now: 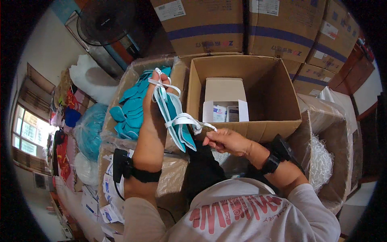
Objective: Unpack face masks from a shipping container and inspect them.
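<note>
My left hand (158, 82) is closed around the top of a small bundle of teal-and-white flat fabric pieces (174, 117). White straps loop over its fingers, and a white strap (186, 119) is wound across the bundle's middle. The bundle hangs tilted, its lower end over my dark trousers. To its right, my right hand (230, 141) pinches the end of this strap between thumb and fingers, pulled out to the side. Behind my left hand, a plastic-lined box (179, 72) holds a heap of similar teal pieces (135, 103).
A large open carton (246, 59) stands ahead, with a smaller white-flapped box (224, 89) of packets inside. At right, a lined box (346, 161) holds white straps (321, 163). Printed packets (108, 185) lie at lower left. Stacked cartons (205, 30) and a black fan (105, 22) stand behind.
</note>
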`<state>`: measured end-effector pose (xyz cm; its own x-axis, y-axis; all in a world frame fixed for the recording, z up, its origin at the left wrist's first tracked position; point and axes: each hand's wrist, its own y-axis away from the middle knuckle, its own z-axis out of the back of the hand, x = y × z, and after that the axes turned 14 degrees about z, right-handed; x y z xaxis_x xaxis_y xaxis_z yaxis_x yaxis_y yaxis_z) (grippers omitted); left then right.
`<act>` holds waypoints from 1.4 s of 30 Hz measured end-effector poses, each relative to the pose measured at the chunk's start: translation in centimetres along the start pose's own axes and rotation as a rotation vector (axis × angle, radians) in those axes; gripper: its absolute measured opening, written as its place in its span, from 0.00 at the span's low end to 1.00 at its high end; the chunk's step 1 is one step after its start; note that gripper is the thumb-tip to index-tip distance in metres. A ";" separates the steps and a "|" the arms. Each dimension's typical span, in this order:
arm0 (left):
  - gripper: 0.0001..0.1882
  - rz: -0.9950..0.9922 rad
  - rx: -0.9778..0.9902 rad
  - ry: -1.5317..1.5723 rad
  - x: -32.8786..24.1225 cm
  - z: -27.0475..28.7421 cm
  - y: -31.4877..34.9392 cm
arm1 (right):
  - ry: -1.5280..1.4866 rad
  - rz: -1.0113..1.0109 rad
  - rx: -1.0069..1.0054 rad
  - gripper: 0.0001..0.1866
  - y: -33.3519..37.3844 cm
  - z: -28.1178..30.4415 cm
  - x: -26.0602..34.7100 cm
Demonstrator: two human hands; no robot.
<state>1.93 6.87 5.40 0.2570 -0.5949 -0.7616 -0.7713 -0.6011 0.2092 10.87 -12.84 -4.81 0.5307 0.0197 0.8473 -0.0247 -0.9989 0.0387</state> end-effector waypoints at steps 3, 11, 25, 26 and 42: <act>0.13 0.017 0.013 0.004 0.0 -0.2 0.6 | 0.024 -0.003 0.057 0.17 0.2 0.5 0.4; 0.14 0.115 0.075 0.123 0.1 -0.2 0.5 | 0.089 -0.111 0.224 0.19 -0.2 0.9 1.0; 0.15 0.289 0.387 0.320 1.5 3.5 -1.0 | -0.001 0.133 -0.066 0.19 -1.6 0.2 -0.5; 0.16 0.309 0.444 0.330 1.7 3.8 -1.0 | -0.015 0.139 -0.081 0.19 -1.7 0.2 -0.6; 0.17 0.332 0.394 0.383 3.2 5.4 -1.1 | 0.189 0.496 -0.182 0.18 -4.3 0.0 -5.0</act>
<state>0.44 8.50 -0.62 0.1013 -0.9079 -0.4069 -0.9830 -0.1543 0.0995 8.29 -8.62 -9.25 0.2580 -0.4267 0.8668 -0.3875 -0.8676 -0.3118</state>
